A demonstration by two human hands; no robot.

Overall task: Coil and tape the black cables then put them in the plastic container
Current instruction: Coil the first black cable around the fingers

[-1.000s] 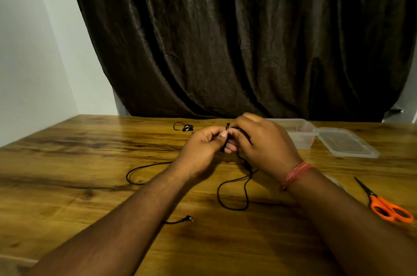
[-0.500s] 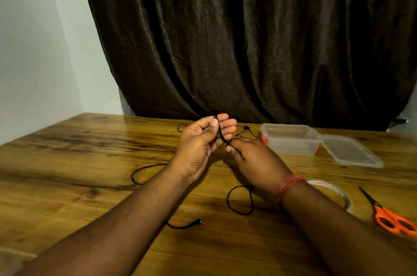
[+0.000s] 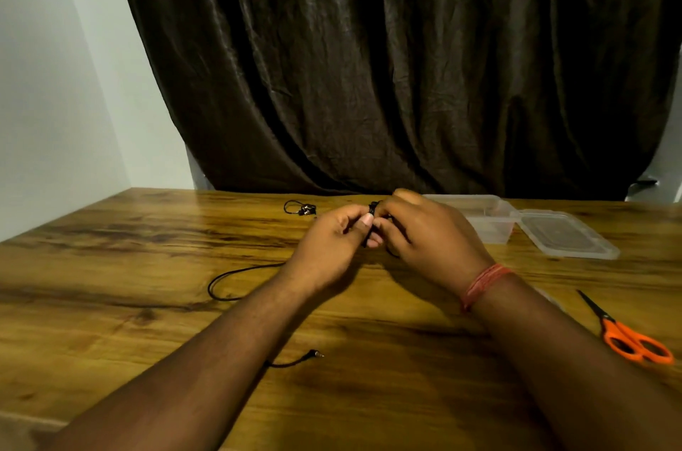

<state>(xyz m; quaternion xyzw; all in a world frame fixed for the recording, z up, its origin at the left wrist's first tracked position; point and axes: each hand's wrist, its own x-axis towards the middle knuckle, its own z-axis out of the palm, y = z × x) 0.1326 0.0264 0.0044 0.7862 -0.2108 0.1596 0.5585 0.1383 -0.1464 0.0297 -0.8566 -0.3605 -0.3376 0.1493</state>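
A thin black cable point(image 3: 228, 275) trails over the wooden table point(image 3: 110, 266) from between my hands to a jack plug point(image 3: 315, 353) near my left forearm. My left hand point(image 3: 332, 247) pinches a small bundle of this cable at its fingertips. My right hand point(image 3: 424, 240) meets it from the right, fingers closed on the same bundle, which is mostly hidden. A second small black cable point(image 3: 299, 209) lies coiled farther back. The clear plastic container point(image 3: 491, 218) stands behind my right hand.
The container's clear lid point(image 3: 568, 236) lies flat to the right of it. Orange-handled scissors point(image 3: 627, 336) rest at the right edge. A sliver of tape roll point(image 3: 550, 297) shows beside my right forearm. A dark curtain hangs behind the table.
My right hand rose from the table to meet my left hand. The cable loop that lay below my hands is gone from the table, gathered up between the fingers.
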